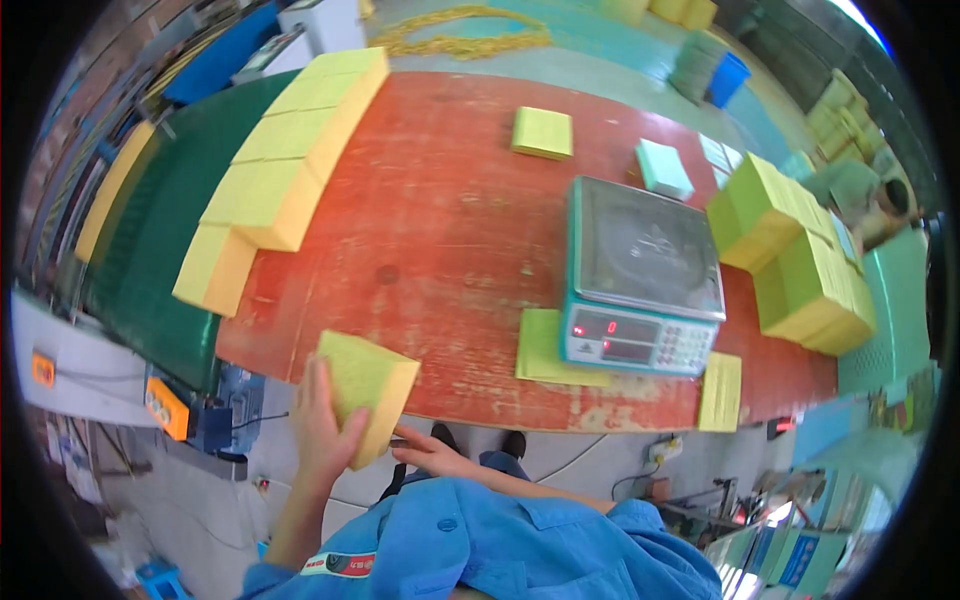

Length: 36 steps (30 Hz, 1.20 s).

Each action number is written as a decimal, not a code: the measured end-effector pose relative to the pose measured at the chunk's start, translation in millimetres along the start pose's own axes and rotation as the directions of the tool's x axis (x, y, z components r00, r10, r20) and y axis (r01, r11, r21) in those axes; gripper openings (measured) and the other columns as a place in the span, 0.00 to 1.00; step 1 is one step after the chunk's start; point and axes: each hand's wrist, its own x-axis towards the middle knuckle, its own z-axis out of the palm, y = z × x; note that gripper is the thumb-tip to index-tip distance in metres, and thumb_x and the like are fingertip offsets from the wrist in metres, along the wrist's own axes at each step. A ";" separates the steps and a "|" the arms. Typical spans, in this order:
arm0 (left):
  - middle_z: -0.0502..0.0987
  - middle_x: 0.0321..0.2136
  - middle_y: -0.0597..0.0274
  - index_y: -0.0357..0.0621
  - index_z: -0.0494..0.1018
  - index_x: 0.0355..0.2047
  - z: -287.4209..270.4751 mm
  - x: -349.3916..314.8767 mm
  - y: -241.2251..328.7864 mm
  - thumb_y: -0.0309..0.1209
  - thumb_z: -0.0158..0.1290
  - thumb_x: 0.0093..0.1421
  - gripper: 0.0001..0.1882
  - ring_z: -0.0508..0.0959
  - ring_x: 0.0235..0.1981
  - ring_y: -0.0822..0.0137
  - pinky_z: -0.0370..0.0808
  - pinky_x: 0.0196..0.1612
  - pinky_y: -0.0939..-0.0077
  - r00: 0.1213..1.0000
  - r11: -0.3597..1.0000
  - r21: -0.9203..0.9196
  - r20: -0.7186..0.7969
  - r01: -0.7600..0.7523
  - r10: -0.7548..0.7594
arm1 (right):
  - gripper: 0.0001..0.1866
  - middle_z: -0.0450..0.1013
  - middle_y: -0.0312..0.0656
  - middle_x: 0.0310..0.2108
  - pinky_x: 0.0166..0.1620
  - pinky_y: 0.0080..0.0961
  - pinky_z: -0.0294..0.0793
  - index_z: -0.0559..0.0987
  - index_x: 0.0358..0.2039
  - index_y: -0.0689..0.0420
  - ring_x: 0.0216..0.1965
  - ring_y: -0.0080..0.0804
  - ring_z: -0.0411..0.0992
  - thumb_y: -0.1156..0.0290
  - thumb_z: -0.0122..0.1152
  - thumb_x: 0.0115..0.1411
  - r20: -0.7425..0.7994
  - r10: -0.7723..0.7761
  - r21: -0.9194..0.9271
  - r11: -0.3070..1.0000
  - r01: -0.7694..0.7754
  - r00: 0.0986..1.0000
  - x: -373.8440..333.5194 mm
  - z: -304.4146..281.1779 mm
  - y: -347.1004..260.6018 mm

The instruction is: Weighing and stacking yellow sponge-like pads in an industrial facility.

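Note:
A thick yellow-green stack of sheets (367,393) is held over the near edge of the red table (440,220). My left hand (322,425) grips its left side with the fingers wrapped up the face. Under its lower right corner my right hand (430,453) touches the stack, mostly hidden by the stack and my blue sleeve. A teal electronic scale (645,272) with a bare steel pan stands to the right, well apart from both hands.
Long rows of yellow stacks (290,150) line the table's left edge, and more stacks (800,260) pile up at the right. Loose yellow sheets (542,350) lie under the scale's front; a small stack (543,132) and a teal pad (663,168) lie farther back.

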 end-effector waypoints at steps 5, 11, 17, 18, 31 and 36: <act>0.63 0.62 0.49 0.38 0.56 0.65 21.6 -13.4 13.5 0.39 0.50 0.64 0.33 0.70 0.57 0.56 0.68 0.59 0.58 0.914 0.297 -0.921 0.124 0.250 -0.386 | 0.34 0.48 0.54 0.69 0.69 0.41 0.48 0.59 0.67 0.54 0.71 0.47 0.45 0.58 0.56 0.64 0.113 -0.464 -0.549 0.708 0.444 0.879 -61.7 -5.7 -63.8; 0.70 0.55 0.56 0.42 0.60 0.62 70.5 48.3 118.2 0.42 0.49 0.66 0.28 0.75 0.52 0.60 0.78 0.50 0.63 0.937 -0.126 -0.943 0.324 0.309 -0.130 | 0.44 0.50 0.55 0.68 0.66 0.51 0.53 0.61 0.67 0.51 0.67 0.61 0.50 0.62 0.68 0.49 0.103 -0.865 -0.947 0.067 0.315 0.492 -141.4 -18.6 -162.2; 0.62 0.63 0.53 0.45 0.54 0.66 137.3 146.9 285.1 0.49 0.41 0.68 0.32 0.66 0.62 0.55 0.66 0.64 0.56 0.897 -0.503 -0.799 0.097 0.328 0.431 | 0.36 0.61 0.55 0.62 0.62 0.52 0.59 0.68 0.62 0.52 0.62 0.64 0.56 0.65 0.68 0.50 0.094 -0.974 -0.976 -0.131 -0.174 0.205 -185.9 -92.7 -277.3; 0.60 0.64 0.53 0.47 0.54 0.67 147.2 161.0 307.8 0.50 0.37 0.68 0.32 0.65 0.63 0.54 0.65 0.65 0.56 0.890 -0.502 -0.793 0.107 0.345 0.443 | 0.36 0.61 0.55 0.62 0.62 0.52 0.59 0.68 0.62 0.52 0.62 0.64 0.56 0.65 0.68 0.50 0.101 -0.975 -0.975 -0.137 -0.176 0.199 -188.0 -107.7 -293.5; 0.61 0.64 0.49 0.42 0.55 0.66 188.9 121.5 296.9 0.58 0.32 0.68 0.37 0.64 0.64 0.53 0.58 0.66 0.57 0.605 -0.563 -0.253 0.133 0.787 0.785 | 0.28 0.68 0.49 0.56 0.58 0.46 0.65 0.74 0.55 0.53 0.59 0.54 0.63 0.70 0.65 0.50 0.039 -0.925 -0.886 -0.208 -0.415 0.379 -185.0 -170.3 -320.3; 0.74 0.53 0.48 0.36 0.69 0.55 114.7 123.1 133.0 0.52 0.37 0.70 0.31 0.74 0.54 0.55 0.69 0.58 0.60 0.632 -0.074 -0.677 0.636 0.733 0.443 | 0.30 0.64 0.50 0.61 0.63 0.49 0.58 0.71 0.57 0.55 0.65 0.55 0.56 0.73 0.64 0.51 -0.011 -0.908 -0.864 -0.202 -0.462 0.419 -177.2 -146.5 -305.1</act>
